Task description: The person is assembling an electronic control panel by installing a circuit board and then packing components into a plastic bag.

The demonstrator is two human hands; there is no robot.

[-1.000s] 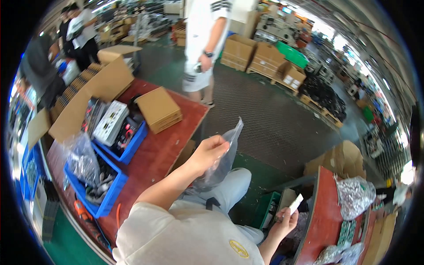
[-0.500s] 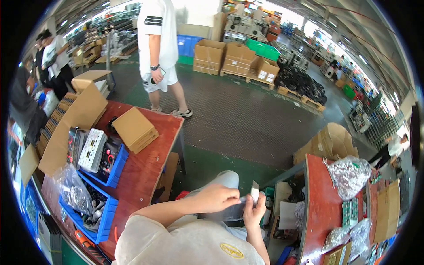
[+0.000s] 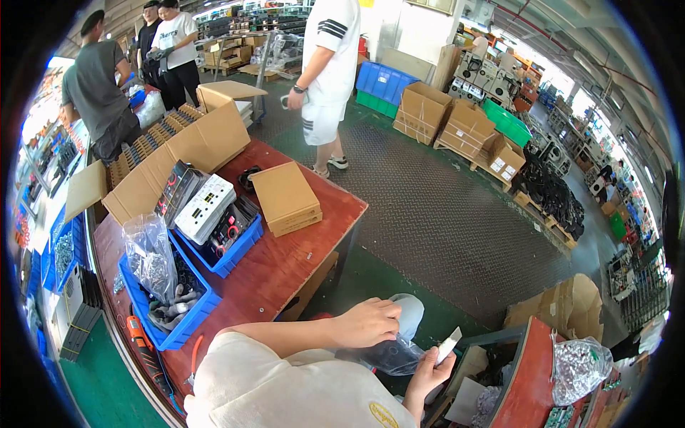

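My right hand (image 3: 430,372) is closed round a small flat white piece (image 3: 449,345) that sticks up past the fingers. My left hand (image 3: 369,322) is over my knee, apart from the right one. Its fingers are curled down and close together, and whatever they may hold is hidden. Under and between the hands, a clear plastic bag (image 3: 391,357) lies on my lap; dark shapes show through it.
On the red table (image 3: 285,274) at left stand blue bins (image 3: 175,335) of parts, cardboard boxes (image 3: 287,196) and an orange power tool (image 3: 139,335). A second red table (image 3: 524,378) with a bagged bundle (image 3: 579,367) is at right. A person in white (image 3: 332,64) stands ahead.
My view has turned left, bringing more of the left table in. My left hand has drawn away from the white piece in my right hand. The person in white has changed stance.
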